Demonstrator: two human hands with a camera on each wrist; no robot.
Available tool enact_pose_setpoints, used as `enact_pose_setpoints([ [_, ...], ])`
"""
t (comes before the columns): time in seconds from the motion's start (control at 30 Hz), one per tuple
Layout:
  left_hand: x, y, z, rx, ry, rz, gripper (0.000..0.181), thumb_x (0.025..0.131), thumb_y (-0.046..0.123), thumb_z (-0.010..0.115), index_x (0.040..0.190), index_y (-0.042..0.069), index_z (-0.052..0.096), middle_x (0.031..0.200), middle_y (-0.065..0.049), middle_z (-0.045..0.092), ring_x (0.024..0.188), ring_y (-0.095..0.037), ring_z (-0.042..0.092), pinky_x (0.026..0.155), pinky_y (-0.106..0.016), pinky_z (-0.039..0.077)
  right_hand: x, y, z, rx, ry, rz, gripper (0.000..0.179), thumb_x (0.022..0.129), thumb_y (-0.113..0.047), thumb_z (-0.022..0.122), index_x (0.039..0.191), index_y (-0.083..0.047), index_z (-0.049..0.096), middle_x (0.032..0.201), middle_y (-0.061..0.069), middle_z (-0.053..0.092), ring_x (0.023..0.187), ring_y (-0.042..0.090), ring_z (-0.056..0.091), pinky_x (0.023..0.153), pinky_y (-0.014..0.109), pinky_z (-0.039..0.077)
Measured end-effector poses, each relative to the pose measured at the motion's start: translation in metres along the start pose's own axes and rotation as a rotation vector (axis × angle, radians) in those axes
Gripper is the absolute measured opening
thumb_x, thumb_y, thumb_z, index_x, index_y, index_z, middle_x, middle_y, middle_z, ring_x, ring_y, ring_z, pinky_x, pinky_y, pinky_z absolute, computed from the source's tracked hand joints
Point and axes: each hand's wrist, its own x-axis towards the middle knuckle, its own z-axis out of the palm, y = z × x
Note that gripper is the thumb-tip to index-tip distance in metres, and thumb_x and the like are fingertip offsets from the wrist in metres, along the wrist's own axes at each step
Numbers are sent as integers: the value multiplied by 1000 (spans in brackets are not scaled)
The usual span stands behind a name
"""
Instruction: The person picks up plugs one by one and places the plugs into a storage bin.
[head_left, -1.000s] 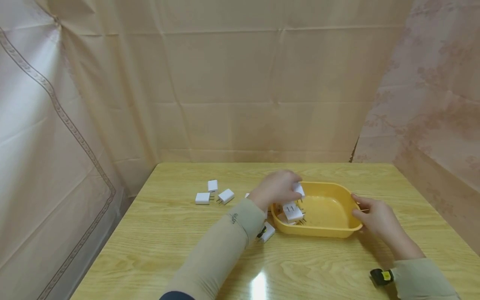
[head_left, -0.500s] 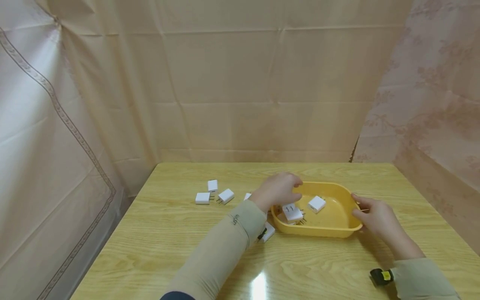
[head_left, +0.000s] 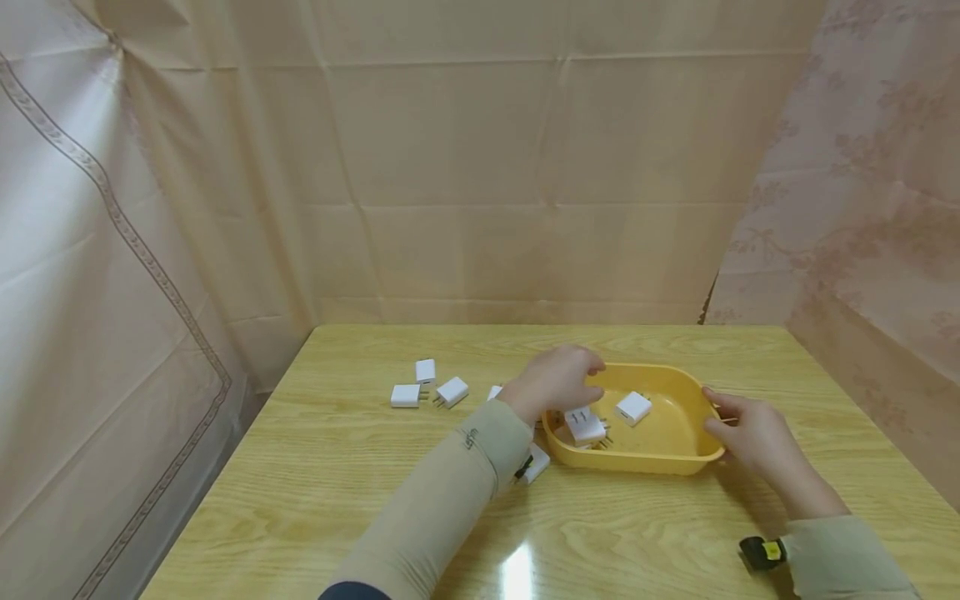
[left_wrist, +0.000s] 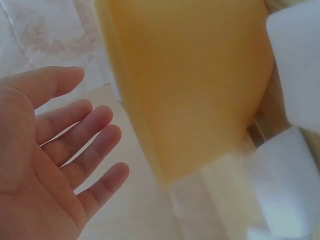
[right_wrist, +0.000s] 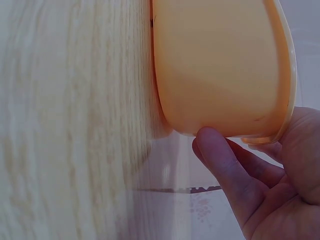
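Observation:
My left hand (head_left: 553, 382) hovers over the left end of a yellow plastic basket (head_left: 671, 427), fingers relaxed and slightly apart. In the left wrist view that hand (left_wrist: 62, 150) holds nothing beside the basket's wall (left_wrist: 195, 85). With thumb and fingers my right hand (head_left: 761, 442) grips the basket's right end; the right wrist view has its thumb (right_wrist: 220, 150) against the outside of the basket. Inside lie a white charger plug (head_left: 633, 408) near the middle and several stacked white charger plugs (head_left: 585, 427) at the left end, partly hidden by my left hand.
Left on the wood-grain table (head_left: 315, 492), white charger plugs (head_left: 406, 396) lie in a loose group of three. Another charger plug (head_left: 536, 465) is close to the basket's near left corner, and one more (head_left: 494, 392) shows behind my left wrist. A curtain (head_left: 480, 183) hangs behind the table.
My left hand let go of a charger plug, which dropped into the middle of the basket. Since half a second ago both hands have hardly moved; the right hand keeps its hold on the basket.

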Motion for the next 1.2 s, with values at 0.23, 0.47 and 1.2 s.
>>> enact_pose_setpoints([
  [0.23,-8,-6,-6,-52,3,-12,44,98,33,67,139,18,64,136,8,63,124,-11,57,102,-31,47,0,-1,-1,-1,1,-8,58,97,-9,60,149,9,41,124,40,58,83,27,67,57,33,59],
  [0.47,-19,-14,-8,-30,17,9,46,98,34,67,139,17,64,139,6,61,129,-13,55,106,-33,44,-1,-2,-1,-9,8,-9,59,96,-9,60,149,9,41,125,40,57,83,28,67,55,34,59],
  [1.2,-60,-21,-19,14,83,76,46,99,38,65,139,17,64,141,2,60,132,-18,53,108,-35,43,0,1,1,-8,15,-17,59,96,-9,58,149,9,41,123,40,59,72,23,66,54,34,58],
])
